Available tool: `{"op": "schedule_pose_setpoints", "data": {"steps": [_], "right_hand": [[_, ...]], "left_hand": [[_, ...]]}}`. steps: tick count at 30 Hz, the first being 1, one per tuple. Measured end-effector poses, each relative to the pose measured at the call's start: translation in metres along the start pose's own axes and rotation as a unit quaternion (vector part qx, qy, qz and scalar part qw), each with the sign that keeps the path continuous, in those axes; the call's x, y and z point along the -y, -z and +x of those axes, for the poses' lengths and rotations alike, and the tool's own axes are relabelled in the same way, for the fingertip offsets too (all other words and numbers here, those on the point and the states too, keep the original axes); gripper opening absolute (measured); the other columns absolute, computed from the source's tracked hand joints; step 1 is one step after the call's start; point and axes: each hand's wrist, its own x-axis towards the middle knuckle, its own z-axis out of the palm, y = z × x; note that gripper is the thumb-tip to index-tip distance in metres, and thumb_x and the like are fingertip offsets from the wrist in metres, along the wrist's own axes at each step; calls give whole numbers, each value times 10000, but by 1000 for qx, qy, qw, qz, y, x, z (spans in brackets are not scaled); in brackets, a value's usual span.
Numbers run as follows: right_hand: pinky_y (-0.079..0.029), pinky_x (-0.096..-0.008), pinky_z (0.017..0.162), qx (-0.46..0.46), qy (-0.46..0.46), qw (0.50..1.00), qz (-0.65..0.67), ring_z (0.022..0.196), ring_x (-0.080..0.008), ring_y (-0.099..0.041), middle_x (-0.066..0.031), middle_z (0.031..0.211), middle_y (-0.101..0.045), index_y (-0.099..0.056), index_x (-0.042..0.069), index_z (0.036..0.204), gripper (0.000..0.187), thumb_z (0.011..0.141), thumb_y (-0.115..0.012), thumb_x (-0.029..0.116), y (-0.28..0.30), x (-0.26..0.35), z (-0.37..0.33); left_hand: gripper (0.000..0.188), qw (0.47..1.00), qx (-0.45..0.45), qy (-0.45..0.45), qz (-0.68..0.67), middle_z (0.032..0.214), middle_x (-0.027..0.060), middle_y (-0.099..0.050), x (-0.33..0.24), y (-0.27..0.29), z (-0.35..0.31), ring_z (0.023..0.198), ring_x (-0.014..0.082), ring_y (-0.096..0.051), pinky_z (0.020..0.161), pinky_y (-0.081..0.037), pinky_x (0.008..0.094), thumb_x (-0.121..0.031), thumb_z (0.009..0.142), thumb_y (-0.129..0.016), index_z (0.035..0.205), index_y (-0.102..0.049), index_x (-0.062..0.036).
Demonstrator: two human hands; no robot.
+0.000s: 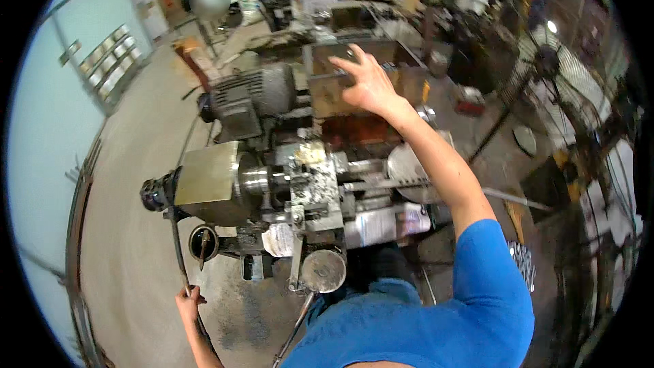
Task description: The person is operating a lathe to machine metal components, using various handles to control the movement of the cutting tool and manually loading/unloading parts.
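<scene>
My left hand (189, 300) is closed round the lower end of a long dark lever (179, 249). That lever runs up to the left end of a lathe-like machine, beside its boxy metal headstock cover (208, 174). My right hand (368, 85) reaches far forward over a rusty metal bin (327, 88), its fingers spread and nothing visible in them. Small parts show dimly inside the bin, partly hidden by the hand. Between my arms lies the machine's greasy, chip-covered carriage (313, 187), with a round metal disc (323, 270) at its near end.
A finned electric motor (255, 95) sits behind the headstock. Below the machine, a dark pot (203, 242) holds a brush-like stick. To the right stand a large fan (545, 61) and a pole. Cluttered benches fill the back; a wall rises at the left.
</scene>
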Motion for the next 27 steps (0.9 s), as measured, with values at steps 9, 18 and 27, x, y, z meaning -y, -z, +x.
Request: {"op": "schedule_pose_setpoints", "data": {"steps": [9,18,27], "right_hand": [[-441,-357,879,59,-271,960,-50,1055,-325,-545,-158,1279,-478,-633,12,1001,454,579,-641,179,108,-104,-232],[-487,-392,813,408,-548,701,-204,907,-337,-609,-240,936,-622,-630,-11,881,366,619,-611,243,140,-160,-602],[-485,-362,815,470,-511,692,-197,886,-319,-612,-185,884,-641,-649,0,809,294,612,-585,208,130,-138,-597]], "left_hand": [[323,996,-17,68,-50,571,76,-521,35,25,-5,496,162,-529,487,-478,307,-255,826,-646,915,-533,34],[431,994,21,101,24,730,184,-616,-16,-8,-5,608,253,-595,608,-537,344,-236,789,-689,1074,-559,60],[321,993,54,98,-30,600,106,-564,40,26,41,490,171,-533,489,-482,313,-262,834,-637,1011,-566,-3]]}}
